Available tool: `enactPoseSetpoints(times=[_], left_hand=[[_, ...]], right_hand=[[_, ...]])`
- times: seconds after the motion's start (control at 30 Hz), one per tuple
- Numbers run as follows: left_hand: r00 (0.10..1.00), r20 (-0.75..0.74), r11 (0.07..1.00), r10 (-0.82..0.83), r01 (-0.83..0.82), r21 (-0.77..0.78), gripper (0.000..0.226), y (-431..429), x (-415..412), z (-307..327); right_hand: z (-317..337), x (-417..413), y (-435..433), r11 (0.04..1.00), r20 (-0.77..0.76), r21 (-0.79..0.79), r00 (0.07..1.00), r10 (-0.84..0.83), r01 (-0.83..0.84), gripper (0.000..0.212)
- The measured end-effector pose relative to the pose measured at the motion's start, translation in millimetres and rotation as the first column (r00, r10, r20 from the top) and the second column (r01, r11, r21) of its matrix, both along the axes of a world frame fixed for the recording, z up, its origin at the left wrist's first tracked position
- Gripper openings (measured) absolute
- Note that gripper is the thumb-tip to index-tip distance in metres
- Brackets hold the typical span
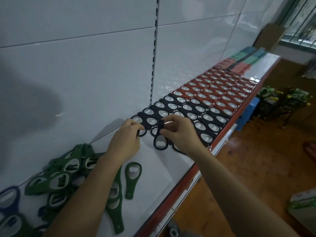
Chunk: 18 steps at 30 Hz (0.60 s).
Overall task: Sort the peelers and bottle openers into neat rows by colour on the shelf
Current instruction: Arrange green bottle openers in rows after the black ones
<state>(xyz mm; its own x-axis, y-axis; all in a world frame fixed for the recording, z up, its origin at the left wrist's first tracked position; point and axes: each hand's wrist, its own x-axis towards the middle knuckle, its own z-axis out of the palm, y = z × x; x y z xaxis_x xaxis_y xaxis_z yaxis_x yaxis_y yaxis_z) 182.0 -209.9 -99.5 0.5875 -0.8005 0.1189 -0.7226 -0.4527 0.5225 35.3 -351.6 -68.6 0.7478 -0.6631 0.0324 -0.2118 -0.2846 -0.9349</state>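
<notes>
Black bottle openers lie in neat rows on the white shelf, with rows of red ones beyond them. My right hand pinches the handle of a black opener at the near end of the black rows. My left hand grips another black opener just left of it. A loose heap of green openers lies at the near left, and one green opener lies apart. Pink, black and teal peelers are lined up at the far end.
Dark blue openers lie at the left edge. The shelf has a red front edge and a white back panel. A blue stool, a wire rack with green goods and a wooden floor are on the right.
</notes>
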Motion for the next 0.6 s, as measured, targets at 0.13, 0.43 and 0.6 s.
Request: enactPoseSetpoints(times=[0.13, 0.43, 0.6], left_hand=[[0.997, 0.073, 0.999, 0.031, -0.03, -0.014, 0.044, 1.6, 1.2, -2.5], [0.993, 0.122, 1.0, 0.002, -0.002, 0.0, 0.042, 6.0, 11.1, -13.9], [0.992, 0.121, 1.0, -0.027, 0.027, 0.003, 0.042, 5.5, 11.4, -18.2]], right_hand=[[-5.4, 21.4, 9.2, 0.902, -0.272, -0.374, 0.955, 0.115, -0.215, 0.031], [-23.4, -1.1, 41.7, 0.777, -0.396, -0.57, 0.918, 0.025, -0.268, 0.02], [-32.4, -10.1, 38.5, 0.779, -0.346, -0.593, 0.938, -0.017, -0.204, 0.025]])
